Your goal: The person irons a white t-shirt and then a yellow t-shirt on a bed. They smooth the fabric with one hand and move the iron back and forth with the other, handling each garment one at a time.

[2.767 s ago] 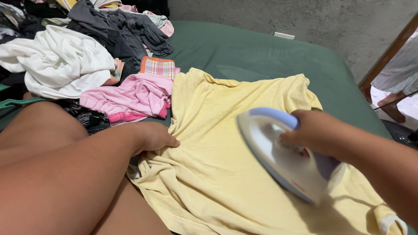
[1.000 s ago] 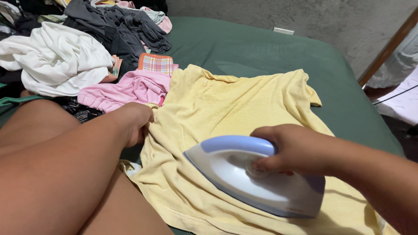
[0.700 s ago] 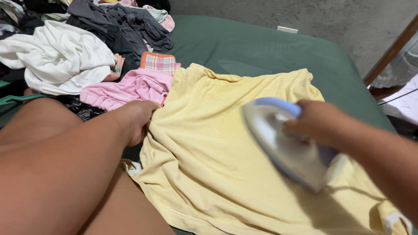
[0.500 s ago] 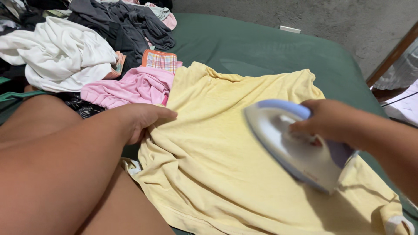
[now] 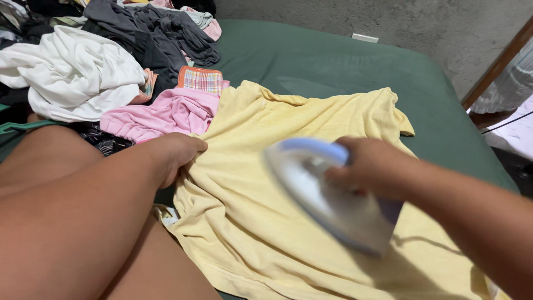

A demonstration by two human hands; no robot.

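Head view. Left hand [image 5: 176, 155] and right hand [image 5: 371, 166]: both bare, with no glove, ring, watch or bracelet showing. Both forearms are uncovered along their whole visible length; no sleeve edge enters the frame. The bare leg at lower left likewise shows no garment. The right hand appears slightly blurred.

Head view, looking down, close over bed [image 5: 333, 61]

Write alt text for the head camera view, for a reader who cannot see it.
A right hand grips a white and blue iron on a yellow shirt spread over a green bed, while the left hand holds the shirt's edge. Pink, white and dark clothes lie piled beside it.
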